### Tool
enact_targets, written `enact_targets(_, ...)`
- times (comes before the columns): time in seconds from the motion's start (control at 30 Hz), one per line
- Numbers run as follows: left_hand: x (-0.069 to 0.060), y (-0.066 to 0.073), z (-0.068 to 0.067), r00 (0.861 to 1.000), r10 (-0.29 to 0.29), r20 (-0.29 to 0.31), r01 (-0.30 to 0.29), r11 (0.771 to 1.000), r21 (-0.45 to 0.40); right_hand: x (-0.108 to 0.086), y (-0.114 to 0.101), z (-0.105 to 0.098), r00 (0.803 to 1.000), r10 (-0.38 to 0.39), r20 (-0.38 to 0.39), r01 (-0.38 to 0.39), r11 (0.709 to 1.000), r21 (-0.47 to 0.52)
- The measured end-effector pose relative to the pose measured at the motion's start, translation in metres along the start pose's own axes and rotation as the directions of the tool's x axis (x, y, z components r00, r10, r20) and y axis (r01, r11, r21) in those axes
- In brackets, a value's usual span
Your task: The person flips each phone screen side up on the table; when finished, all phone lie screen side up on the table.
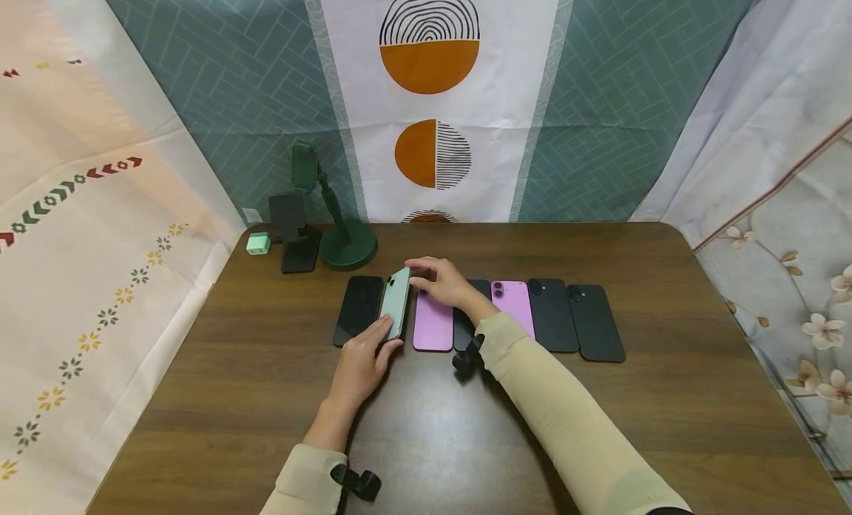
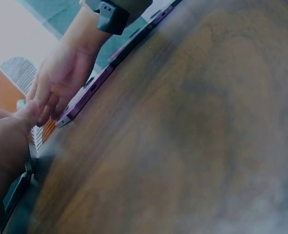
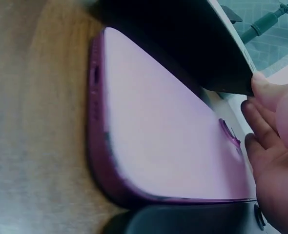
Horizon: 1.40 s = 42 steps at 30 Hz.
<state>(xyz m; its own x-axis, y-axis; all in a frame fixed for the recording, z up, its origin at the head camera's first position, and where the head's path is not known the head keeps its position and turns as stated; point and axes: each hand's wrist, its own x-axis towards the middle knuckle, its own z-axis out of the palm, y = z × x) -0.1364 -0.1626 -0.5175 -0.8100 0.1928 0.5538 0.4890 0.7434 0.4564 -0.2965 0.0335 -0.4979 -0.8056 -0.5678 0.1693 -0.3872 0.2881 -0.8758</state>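
A light green phone [image 1: 396, 300] is held tilted up on its side above the table, its back with the camera lenses toward the left and its dark screen [image 3: 183, 44] facing right. My left hand [image 1: 362, 363] grips its lower end, fingers over the back and thumb at the near edge. The right hand [image 1: 442, 282] pinches the top corner between thumb and fingers. Just left lies a black phone [image 1: 358, 311]. Under my right hand and wrist lie a pink phone [image 1: 433, 326] and a dark phone [image 1: 462, 330], partly hidden.
Farther right in the row lie another pink phone [image 1: 512, 304] and two dark phones, one being the end phone [image 1: 597, 322]. At the back left stand a green phone stand [image 1: 348, 245], a black stand [image 1: 301, 250] and a mint charger cube [image 1: 258, 243]. Curtains border both sides.
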Motion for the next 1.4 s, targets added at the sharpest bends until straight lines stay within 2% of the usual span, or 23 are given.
enact_targets(0.1, -0.001, -0.001, 0.002, 0.999, 0.021, -0.032, -0.022, 0.999, -0.035, 0.001, 0.000, 0.000, 1.000, 0.008, 0.027, -0.007, 1.000, -0.029)
enact_targets(0.23, -0.002, -0.002, 0.003, 0.998, 0.026, -0.064, -0.031, 0.997, -0.075, 0.001, 0.000, 0.001, 0.999, -0.004, 0.034, 0.003, 1.000, 0.028)
enact_targets(0.37, 0.001, 0.000, 0.001, 0.999, 0.012, -0.052, -0.019, 0.992, -0.122, 0.003, -0.001, 0.003, 1.000, 0.006, -0.003, -0.006, 0.998, 0.055)
enact_targets(0.47, 0.003, 0.002, -0.002, 1.000, -0.002, -0.017, -0.001, 0.989, -0.150, 0.004, -0.003, 0.003, 1.000, 0.017, -0.010, -0.017, 1.000, 0.020)
enact_targets(0.73, 0.012, 0.002, -0.021, 0.997, -0.053, 0.062, 0.064, 0.980, -0.187, 0.007, -0.004, 0.002, 0.997, 0.000, 0.072, 0.013, 0.984, -0.179)
enact_targets(0.83, 0.015, 0.000, -0.026, 0.995, -0.060, 0.085, 0.076, 0.978, -0.193, 0.006, -0.005, 0.003, 0.998, 0.015, 0.064, -0.001, 0.977, -0.214)
enact_targets(1.0, 0.020, -0.001, -0.031, 0.986, -0.102, 0.130, 0.131, 0.963, -0.236, 0.007, -0.005, 0.005, 0.998, 0.016, 0.057, -0.002, 0.969, -0.247)
enact_targets(1.13, 0.022, -0.003, -0.033, 0.984, -0.136, 0.117, 0.162, 0.952, -0.259, 0.008, -0.005, 0.005, 0.998, 0.001, 0.063, 0.016, 0.963, -0.267)
enact_targets(1.27, 0.019, -0.004, -0.030, 0.981, -0.165, 0.106, 0.187, 0.948, -0.256, 0.007, -0.005, 0.005, 0.997, 0.003, 0.078, 0.022, 0.949, -0.316)
enact_targets(1.4, 0.013, -0.005, -0.024, 0.972, -0.223, 0.081, 0.237, 0.925, -0.297, 0.007, -0.004, 0.005, 0.995, -0.001, 0.103, 0.036, 0.940, -0.340)
